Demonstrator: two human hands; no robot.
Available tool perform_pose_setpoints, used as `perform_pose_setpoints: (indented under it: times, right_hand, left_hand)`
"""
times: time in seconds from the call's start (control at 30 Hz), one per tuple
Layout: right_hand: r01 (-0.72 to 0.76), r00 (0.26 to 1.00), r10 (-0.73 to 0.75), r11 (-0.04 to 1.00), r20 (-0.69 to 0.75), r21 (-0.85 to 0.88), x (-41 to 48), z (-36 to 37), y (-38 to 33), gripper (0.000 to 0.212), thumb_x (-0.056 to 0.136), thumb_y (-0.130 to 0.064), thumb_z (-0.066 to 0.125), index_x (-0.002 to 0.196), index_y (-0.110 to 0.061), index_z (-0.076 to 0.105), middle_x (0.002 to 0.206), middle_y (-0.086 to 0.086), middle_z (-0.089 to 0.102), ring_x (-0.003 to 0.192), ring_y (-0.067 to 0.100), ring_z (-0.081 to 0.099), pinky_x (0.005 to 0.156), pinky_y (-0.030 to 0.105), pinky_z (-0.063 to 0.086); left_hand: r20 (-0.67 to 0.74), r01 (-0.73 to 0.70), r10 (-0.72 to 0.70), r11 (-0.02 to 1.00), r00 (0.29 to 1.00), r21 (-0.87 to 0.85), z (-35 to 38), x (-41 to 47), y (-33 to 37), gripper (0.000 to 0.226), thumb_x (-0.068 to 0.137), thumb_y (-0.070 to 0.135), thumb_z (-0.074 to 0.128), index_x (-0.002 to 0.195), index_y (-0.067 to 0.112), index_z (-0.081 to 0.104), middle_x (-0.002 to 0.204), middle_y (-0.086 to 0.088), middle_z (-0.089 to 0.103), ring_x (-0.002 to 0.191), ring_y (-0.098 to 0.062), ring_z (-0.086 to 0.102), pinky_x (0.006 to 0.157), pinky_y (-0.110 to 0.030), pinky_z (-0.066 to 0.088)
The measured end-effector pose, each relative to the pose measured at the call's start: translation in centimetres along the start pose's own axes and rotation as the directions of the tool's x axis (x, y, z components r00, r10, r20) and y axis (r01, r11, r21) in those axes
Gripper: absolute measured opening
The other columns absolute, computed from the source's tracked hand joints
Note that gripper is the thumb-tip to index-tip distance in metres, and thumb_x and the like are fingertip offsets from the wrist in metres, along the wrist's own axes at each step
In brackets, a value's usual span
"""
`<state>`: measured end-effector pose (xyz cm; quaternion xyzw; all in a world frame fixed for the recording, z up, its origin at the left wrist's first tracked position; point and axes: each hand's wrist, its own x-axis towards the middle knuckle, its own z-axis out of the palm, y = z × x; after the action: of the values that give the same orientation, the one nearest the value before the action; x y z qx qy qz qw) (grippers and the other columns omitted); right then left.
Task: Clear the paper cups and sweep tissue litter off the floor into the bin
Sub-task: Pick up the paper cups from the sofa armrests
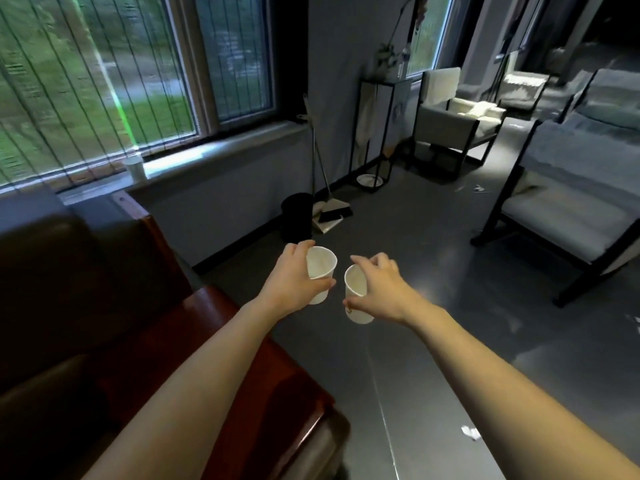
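Observation:
My left hand (292, 277) grips a white paper cup (321, 263) around its side. A second white paper cup (356, 292) is held by my right hand (379, 289), fingers curled over its rim. Both cups are in the air above the grey floor, close together and tilted. A black bin (297, 216) stands against the wall ahead of them. Beside it lean a broom and dustpan (329, 213). A third paper cup (135, 168) sits on the window sill. Tissue scraps lie on the floor at the lower right (471, 433) and near the far chair (479, 189).
A dark brown sofa with a red wooden arm (242, 341) fills the lower left. Grey armchairs (568, 209) stand on the right, a white armchair (453, 116) at the back. A black metal stand (375, 133) is in the corner. Open floor lies between sofa and chairs.

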<state>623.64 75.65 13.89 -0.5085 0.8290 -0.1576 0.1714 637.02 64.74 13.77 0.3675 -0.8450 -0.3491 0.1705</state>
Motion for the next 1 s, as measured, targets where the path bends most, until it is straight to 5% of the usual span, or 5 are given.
perform_pose_setpoints:
  times: [0.67, 1.0]
  right_hand:
    - [0.105, 0.993, -0.106, 0.994, 0.047, 0.026, 39.1, -18.9, 22.4, 0.090, 0.080, -0.040, 0.072, 0.151, -0.023, 0.019, 0.143, 0.008, 0.026, 0.136, 0.026, 0.022, 0.112, 0.040, 0.029]
    - [0.241, 0.955, -0.234, 0.970, 0.182, -0.018, 60.1, -21.1, 24.7, 0.086, 0.080, -0.042, 0.070, 0.149, -0.024, 0.022, 0.145, 0.008, 0.026, 0.138, 0.029, 0.017, 0.112, 0.044, 0.026]
  left_hand:
    - [-0.149, 0.185, -0.191, 0.981, 0.970, -0.051, 9.4, 41.8, 8.3, 0.086, 0.077, 0.030, 0.076, 0.146, 0.019, 0.026, 0.141, -0.005, 0.033, 0.124, -0.022, 0.040, 0.100, -0.034, 0.038]
    - [-0.211, 0.329, -0.334, 0.942, 0.919, -0.060, 9.8, 59.0, 4.7, 0.086, 0.075, 0.032, 0.077, 0.145, 0.017, 0.028, 0.140, -0.005, 0.035, 0.124, -0.021, 0.041, 0.100, -0.034, 0.038]
